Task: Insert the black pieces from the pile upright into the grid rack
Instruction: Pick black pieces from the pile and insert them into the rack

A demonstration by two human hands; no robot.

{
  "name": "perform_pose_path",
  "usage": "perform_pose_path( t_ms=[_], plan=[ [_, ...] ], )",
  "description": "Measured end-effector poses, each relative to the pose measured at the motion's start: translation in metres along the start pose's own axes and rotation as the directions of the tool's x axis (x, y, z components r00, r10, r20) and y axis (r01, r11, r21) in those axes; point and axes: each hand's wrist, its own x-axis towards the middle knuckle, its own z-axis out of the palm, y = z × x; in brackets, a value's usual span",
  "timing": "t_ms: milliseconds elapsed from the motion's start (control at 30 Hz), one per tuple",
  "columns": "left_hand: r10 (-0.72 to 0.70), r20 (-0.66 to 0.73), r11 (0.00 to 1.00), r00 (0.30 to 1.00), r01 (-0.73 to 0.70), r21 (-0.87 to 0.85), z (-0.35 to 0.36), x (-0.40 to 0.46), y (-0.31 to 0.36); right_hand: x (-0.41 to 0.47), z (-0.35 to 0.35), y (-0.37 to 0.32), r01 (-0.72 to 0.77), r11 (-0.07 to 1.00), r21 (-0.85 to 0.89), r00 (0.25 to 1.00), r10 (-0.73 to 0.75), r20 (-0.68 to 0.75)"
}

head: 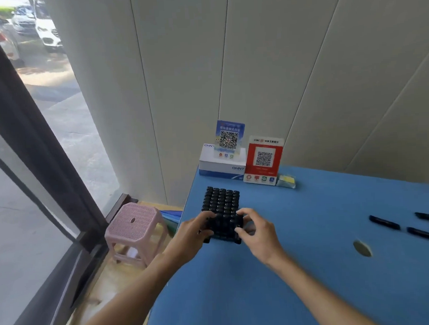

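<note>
Both hands clasp the grid rack (222, 214) on the blue table (297, 269): left hand (194, 236) and right hand (259, 233) curl round its near corners. Loose black pieces (405, 225) lie well right.

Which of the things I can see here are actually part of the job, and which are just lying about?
Part of the job:
grid rack, filled with black pieces
loose black pieces lying on the blue table
left hand and right hand, holding the rack's near end

Just lying about:
white box
blue QR sign
red QR sign
pink stool
</note>
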Motion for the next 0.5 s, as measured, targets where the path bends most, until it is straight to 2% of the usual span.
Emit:
perform_pose_path(
  t_ms=[133, 333, 500],
  plan=[
    [0.088, -0.009, 0.996, 0.996, -0.088, -0.006, -0.005, 0.007, -0.008, 0.001, 0.009, -0.009, -0.022, 0.999, -0.031, 0.999, 0.021, -0.028],
    [0.194, -0.062, 0.981, 0.979, -0.192, 0.029, -0.004, 0.02, -0.021, 0.012, 0.019, -0.019, 0.069, 0.978, -0.195, 0.998, -0.069, 0.006],
    [0.271, -0.107, 0.954, 0.957, -0.252, 0.165, -0.002, 0.021, -0.025, 0.021, 0.025, -0.014, 0.087, 0.948, -0.305, 0.996, -0.083, 0.029]
  ],
)
